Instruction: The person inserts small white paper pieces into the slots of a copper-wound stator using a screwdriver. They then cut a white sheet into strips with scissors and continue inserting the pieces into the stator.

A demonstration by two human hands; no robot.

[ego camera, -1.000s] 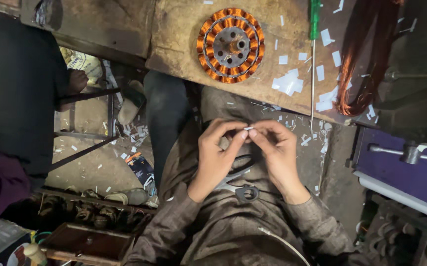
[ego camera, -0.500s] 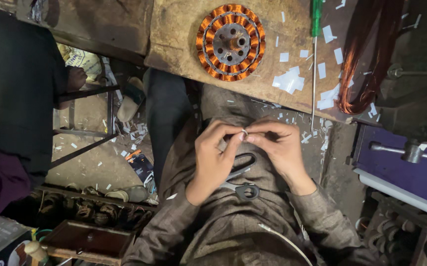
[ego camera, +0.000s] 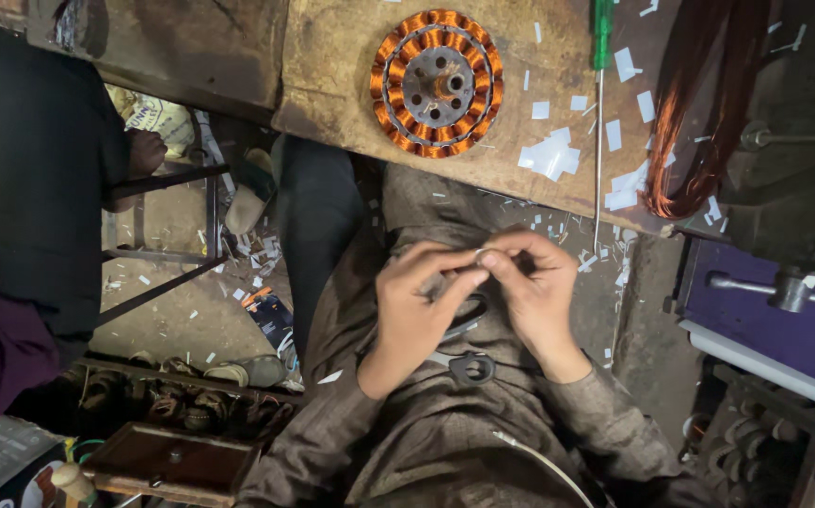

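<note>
Nearest, over the lap, the left hand (ego camera: 417, 310) and right hand (ego camera: 535, 296) met fingertip to fingertip, both pinched narrow on a small pale slip (ego camera: 479, 254) held between them. Whether it was being folded or only held, the view did not show. Scissors (ego camera: 469, 362) lay in the lap just below the hands, their dark handle loop showing under the wrists.

Beyond the knees, on the worn table (ego camera: 332, 94), sat the stator (ego camera: 437, 83), flat, its ring of copper coils looking fully wound around a grey hub. By that look the winding seemed done, while the paper work seemed unfinished: a pile of cut slips (ego camera: 551, 155) lay loose right of the stator, and more were scattered across the table and on the floor below. A green-handled screwdriver (ego camera: 600, 113) lay lengthwise beside the pile, and a hank of copper wire (ego camera: 699, 113) hung past it at the table's right end.

At far left, behind another person's dark sleeve, a pale printed sack (ego camera: 158, 118) sat on the floor. A flat blue and orange packet (ego camera: 266, 315) lay among the scraps lower down.
</note>
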